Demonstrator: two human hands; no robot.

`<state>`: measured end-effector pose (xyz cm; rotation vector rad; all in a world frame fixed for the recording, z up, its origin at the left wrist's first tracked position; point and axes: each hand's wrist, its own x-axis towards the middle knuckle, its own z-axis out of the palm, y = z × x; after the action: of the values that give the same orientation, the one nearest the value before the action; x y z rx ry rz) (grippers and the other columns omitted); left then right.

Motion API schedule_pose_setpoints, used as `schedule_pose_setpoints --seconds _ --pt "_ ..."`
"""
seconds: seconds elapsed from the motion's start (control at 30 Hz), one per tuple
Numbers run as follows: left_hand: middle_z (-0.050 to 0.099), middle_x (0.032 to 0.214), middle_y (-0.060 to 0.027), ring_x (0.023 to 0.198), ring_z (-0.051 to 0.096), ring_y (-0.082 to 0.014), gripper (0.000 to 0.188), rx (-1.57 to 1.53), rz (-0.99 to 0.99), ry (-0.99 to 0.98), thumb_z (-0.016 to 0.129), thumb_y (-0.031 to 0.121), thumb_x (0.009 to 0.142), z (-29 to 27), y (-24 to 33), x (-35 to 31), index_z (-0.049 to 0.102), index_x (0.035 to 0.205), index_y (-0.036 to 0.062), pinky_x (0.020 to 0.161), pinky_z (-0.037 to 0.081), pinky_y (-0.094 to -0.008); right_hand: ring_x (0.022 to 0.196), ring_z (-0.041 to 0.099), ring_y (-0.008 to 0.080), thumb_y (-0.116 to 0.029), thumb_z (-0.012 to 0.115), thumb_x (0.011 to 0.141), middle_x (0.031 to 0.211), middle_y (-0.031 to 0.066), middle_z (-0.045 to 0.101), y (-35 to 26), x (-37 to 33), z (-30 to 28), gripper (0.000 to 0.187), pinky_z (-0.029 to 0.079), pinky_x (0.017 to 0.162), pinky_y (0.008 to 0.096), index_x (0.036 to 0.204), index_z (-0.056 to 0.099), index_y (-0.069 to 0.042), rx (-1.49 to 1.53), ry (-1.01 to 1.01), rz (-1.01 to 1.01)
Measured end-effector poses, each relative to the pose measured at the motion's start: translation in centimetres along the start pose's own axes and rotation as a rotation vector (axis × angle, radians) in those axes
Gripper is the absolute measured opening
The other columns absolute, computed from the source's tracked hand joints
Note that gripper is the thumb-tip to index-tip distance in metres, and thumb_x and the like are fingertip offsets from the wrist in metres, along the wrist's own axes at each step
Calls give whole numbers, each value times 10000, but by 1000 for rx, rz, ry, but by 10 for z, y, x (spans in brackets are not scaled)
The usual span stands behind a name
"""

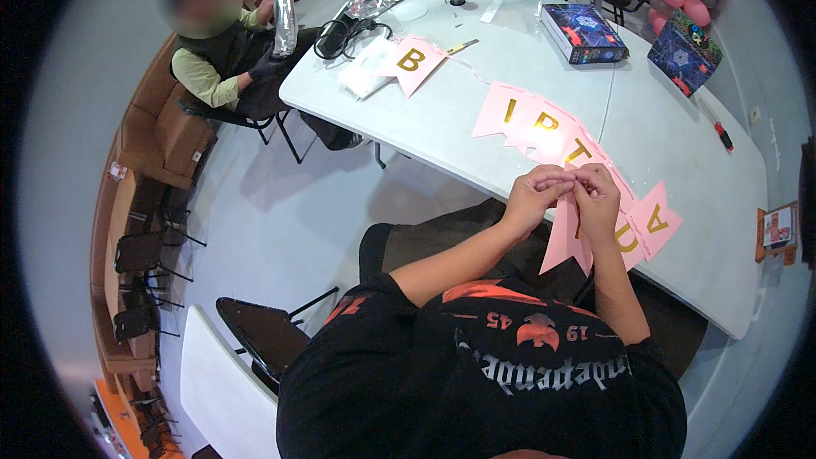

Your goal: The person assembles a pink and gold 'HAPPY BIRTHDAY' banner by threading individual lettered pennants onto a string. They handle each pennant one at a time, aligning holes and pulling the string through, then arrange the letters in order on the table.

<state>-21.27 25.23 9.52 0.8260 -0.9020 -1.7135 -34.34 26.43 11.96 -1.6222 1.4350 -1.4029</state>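
Note:
My left hand (537, 195) and my right hand (598, 197) meet at the table's near edge, fingers pinched together. Between them is the top of a pink swallow-tailed pennant (559, 242), which hangs down below my fingers. More pink pennants with shiny gold letters lie overlapped just beyond my hands, among them one (497, 110) to the left. Another pennant (663, 219) lies to the right of my right hand. Farther left, a single pink pennant (413, 63) is joined to the rest by a thin pale ribbon (470, 70). My fingers hide the exact spot they grip.
On the white table (476, 153) are a dark blue box (585, 34), a box lid (686, 53), a red-and-black screwdriver (722, 134), a yellow cutter (462, 47), clear plastic packaging (368, 68), and a black cable (357, 30). A seated person (229, 59) at left holds a silver packet (284, 19).

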Motion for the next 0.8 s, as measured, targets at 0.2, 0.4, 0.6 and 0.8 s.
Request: schedule_pose_setpoints --seconds 0.2,0.4,0.6,0.8 --pt "559 1000 -48 842 568 -94 313 -37 74 84 619 -9 813 -19 -19 7 499 1096 50 635 471 -194 918 563 158 6 627 775 1024 92 598 3 3 -13 52 440 797 265 823 649 10 60 41 44" --pt "480 1032 -30 848 553 -106 384 -164 -14 204 589 -34 812 -31 -32 3 424 1136 90 603 461 -195 1128 499 224 -69 675 761 1144 149 583 17 5 -37 77 370 964 354 819 667 -19 244 67 208" --pt "472 1062 -28 840 548 -116 539 -179 -39 58 564 -37 796 -34 -33 -8 377 1285 92 647 473 -201 773 564 104 -75 642 814 820 44 621 41 0 -32 107 441 715 225 872 650 15 268 -129 513" --pt "497 1176 -80 1047 464 -197 419 545 335 -137 485 203 825 -60 11 23 545 1216 65 952 309 -340 687 569 81 -97 666 787 771 36 646 28 -3 -30 117 451 643 213 830 664 12 73 -321 351"
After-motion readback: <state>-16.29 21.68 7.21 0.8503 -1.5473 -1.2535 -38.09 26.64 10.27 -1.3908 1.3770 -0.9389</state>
